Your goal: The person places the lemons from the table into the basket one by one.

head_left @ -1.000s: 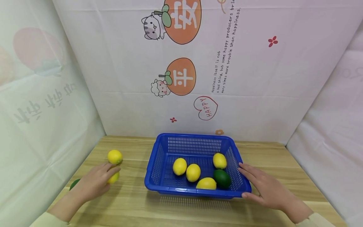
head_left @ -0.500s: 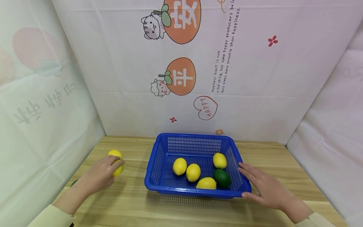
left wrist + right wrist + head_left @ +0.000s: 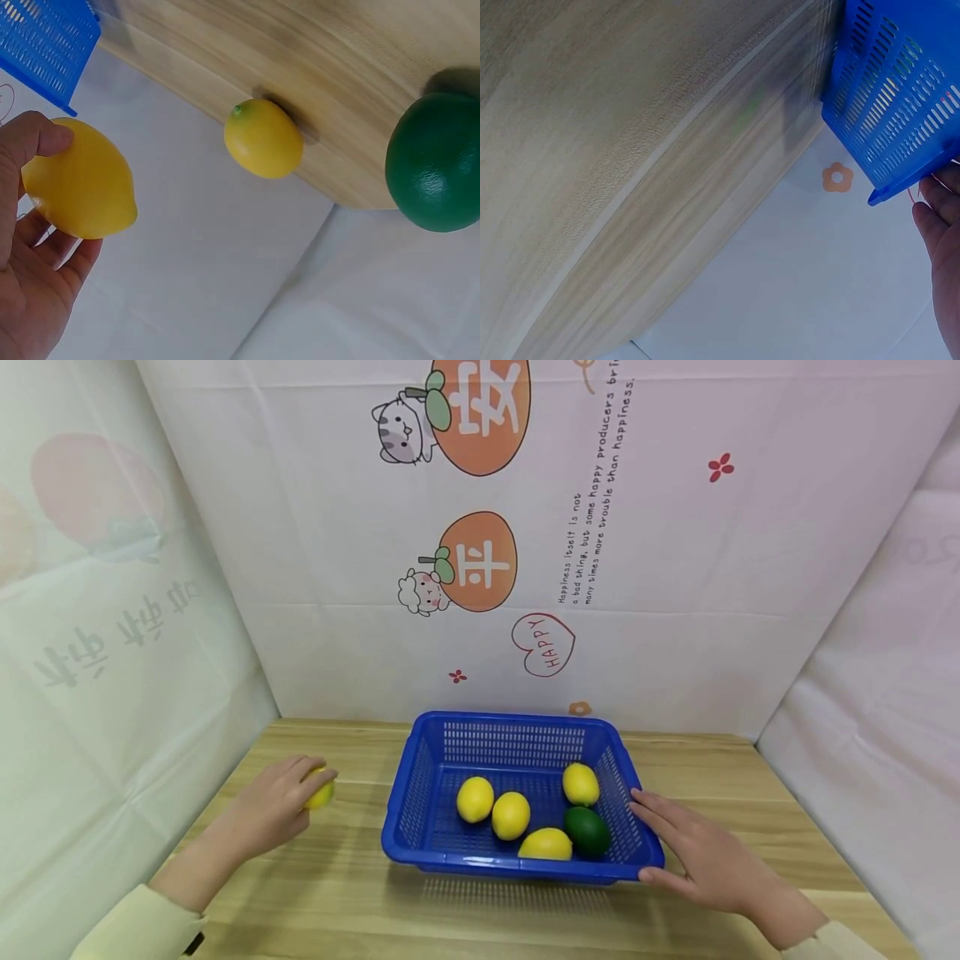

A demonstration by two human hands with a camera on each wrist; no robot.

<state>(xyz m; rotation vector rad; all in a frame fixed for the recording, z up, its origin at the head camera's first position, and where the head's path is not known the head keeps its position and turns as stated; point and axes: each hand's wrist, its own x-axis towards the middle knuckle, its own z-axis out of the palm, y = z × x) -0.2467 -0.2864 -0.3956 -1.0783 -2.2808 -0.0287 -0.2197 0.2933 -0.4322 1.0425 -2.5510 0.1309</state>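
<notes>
My left hand [image 3: 270,803] pinches a yellow lemon [image 3: 82,180] between thumb and fingers, left of the blue basket [image 3: 401,793]. In the left wrist view a second lemon [image 3: 262,139] and a dark green oval fruit [image 3: 435,161] lie on the wooden table; in the head view my left hand and arm hide both. My right hand [image 3: 712,860] rests on the basket's right rim with fairly straight fingers, thumb at the front corner. Inside the basket are several lemons [image 3: 476,800] and one dark green fruit [image 3: 587,832].
The wooden table [image 3: 360,910] ends at a printed white cloth [image 3: 337,568] behind it. More white cloth [image 3: 112,635] hangs along the left side and the right side [image 3: 885,735].
My left hand, holding the lemon, has moved away from me and slightly right, now covering the second lemon and the green fruit in the head view. The right hand and basket stay put.
</notes>
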